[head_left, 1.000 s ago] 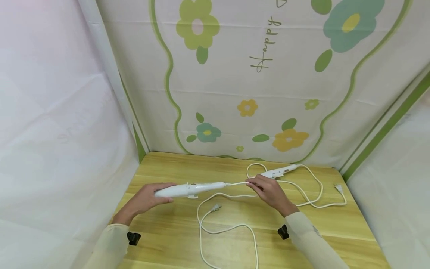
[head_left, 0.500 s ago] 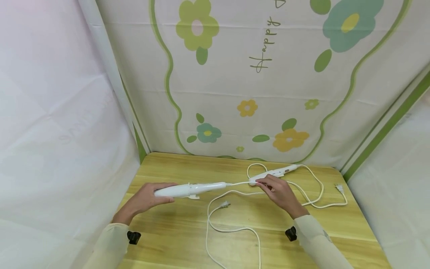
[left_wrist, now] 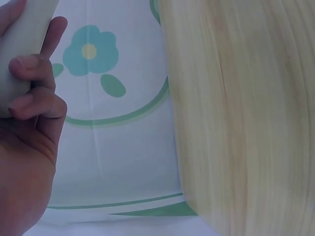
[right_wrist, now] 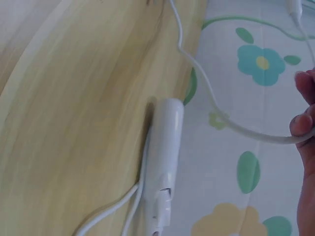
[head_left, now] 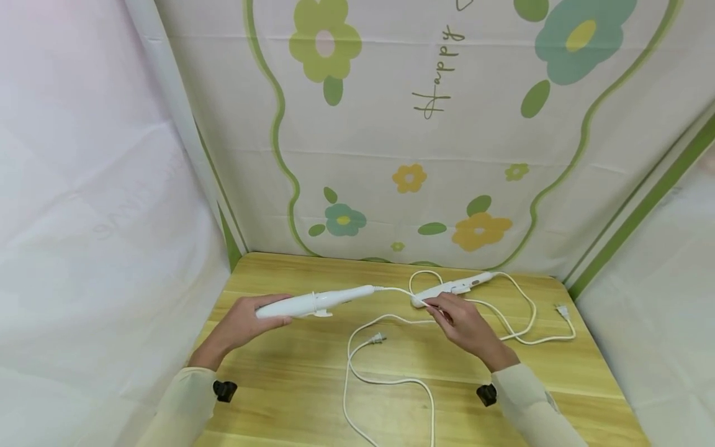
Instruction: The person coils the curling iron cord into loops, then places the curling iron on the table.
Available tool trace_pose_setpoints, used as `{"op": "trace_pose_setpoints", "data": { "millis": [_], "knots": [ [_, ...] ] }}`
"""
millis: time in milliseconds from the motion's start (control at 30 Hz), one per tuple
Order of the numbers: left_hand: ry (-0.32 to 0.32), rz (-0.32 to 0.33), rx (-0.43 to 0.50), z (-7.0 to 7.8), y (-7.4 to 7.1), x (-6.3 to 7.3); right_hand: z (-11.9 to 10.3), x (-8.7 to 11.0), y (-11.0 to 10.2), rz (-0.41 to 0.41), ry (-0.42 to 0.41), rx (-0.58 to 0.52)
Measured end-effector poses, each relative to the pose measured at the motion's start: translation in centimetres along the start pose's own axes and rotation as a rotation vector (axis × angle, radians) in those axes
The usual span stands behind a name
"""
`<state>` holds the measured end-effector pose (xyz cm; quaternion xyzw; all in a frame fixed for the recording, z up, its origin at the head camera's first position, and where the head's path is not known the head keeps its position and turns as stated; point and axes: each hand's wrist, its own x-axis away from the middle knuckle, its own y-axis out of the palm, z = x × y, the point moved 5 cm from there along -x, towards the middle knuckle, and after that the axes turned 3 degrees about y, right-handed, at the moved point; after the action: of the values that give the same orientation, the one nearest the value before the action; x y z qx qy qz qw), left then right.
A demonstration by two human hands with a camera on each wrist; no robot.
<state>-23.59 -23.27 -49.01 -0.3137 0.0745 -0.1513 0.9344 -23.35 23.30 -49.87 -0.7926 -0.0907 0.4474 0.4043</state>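
My left hand (head_left: 242,323) grips the wide, rounded end of a white corded appliance (head_left: 301,304) shaped like a curling iron, held above the table. Its slim handle points right, and a small lever sticks out below the middle. In the left wrist view, fingers (left_wrist: 42,73) curl round the white body. The white power cord (head_left: 398,290) leaves the handle and droops a little toward my right hand (head_left: 466,326), which pinches it between thumb and fingertips. Past that hand the cord loops over the table to a two-prong plug (head_left: 378,338).
A second, similar white appliance (right_wrist: 167,137) lies on the wooden table (head_left: 290,385), just behind my right hand. Its own cord runs in loops to a plug (head_left: 563,311) at the right. Flower-printed cloth (head_left: 363,136) rises behind the table, with pale cloth at both sides.
My right hand has shifted right, and the trailing cord and its plug have slid right too. The appliance's handle end has risen, and the stretch of cord between my hands has gone slacker.
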Motion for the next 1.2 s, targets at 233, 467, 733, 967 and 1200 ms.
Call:
{"op": "trace_pose_setpoints", "data": {
  "millis": [233,467,733,967,1200],
  "knots": [
    [0.037,-0.008,-0.068,0.6,0.8,-0.4,-4.0,-2.1,-0.2,-0.028,-0.208,0.054],
    [0.101,-0.139,-0.111,2.0,2.5,-0.3,-6.6,-4.5,0.0,-0.044,-0.267,-0.021],
    [0.152,-0.310,0.064,2.8,4.2,0.6,-6.3,-5.9,0.6,-0.061,-0.182,-0.105],
    [0.155,-0.276,0.247,2.7,3.9,0.6,-5.5,-4.4,1.6,-0.081,-0.154,-0.101],
    [0.138,-0.152,0.271,2.0,3.8,0.5,-6.0,-3.6,2.8,-0.083,-0.117,-0.035]
  ]
}}
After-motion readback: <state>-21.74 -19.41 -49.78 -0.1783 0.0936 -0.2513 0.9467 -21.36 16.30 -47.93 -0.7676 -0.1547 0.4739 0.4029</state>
